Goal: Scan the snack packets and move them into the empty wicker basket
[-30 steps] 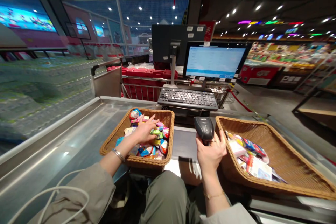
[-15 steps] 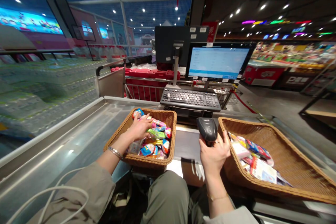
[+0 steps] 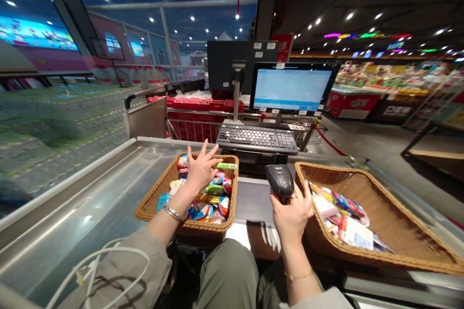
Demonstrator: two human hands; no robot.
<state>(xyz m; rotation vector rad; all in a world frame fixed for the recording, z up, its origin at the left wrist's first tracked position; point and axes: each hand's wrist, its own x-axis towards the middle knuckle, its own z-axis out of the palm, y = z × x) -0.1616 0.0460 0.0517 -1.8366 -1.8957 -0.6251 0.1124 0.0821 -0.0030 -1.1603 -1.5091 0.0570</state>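
Left hand (image 3: 202,170) is spread wide above a wicker basket (image 3: 186,226) of packaged snacks (image 3: 212,203), while the right hand (image 3: 292,217) grips a handheld barcode scanner (image 3: 279,180). A second wicker basket (image 3: 377,256) sits just right of it, and a keyboard (image 3: 256,139) and monitor (image 3: 292,87) stand straight ahead past the steel checkout counter (image 3: 83,193).

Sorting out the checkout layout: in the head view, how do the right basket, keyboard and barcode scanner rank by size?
Largest to smallest: right basket, keyboard, barcode scanner. The basket's nearness may exaggerate its lead over the keyboard.
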